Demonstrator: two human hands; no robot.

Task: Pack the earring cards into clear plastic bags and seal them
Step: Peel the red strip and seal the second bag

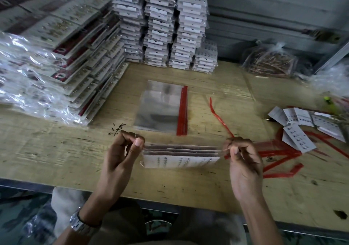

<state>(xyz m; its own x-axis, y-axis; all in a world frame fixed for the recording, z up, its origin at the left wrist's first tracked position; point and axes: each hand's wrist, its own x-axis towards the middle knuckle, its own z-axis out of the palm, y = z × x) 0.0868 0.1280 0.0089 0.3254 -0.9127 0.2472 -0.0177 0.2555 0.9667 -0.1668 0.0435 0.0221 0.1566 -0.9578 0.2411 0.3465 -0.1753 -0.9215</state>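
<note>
Hands (120, 150) (243, 154) pinching bagged cards (181, 156), table ink scrawl (117, 129) illegible

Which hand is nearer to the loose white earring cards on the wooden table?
Right. The right hand is just left of the loose white earring cards; the left hand is farther left, across the held bag.

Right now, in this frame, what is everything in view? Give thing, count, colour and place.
filled bag: one, clear over white cards, held at front centre
empty bags: small stack, clear with red strips, centre
peeled strips: several, red, right of the hands
loose earring cards: several, white, right
packed stacks: many, white, at the back
slanted packed piles: many, cream and maroon, left
bagged items: one, copper-coloured, back right
table: one, light wood
left hand: pinching bag's left end
right hand: pinching right end, red strip trailing
</note>
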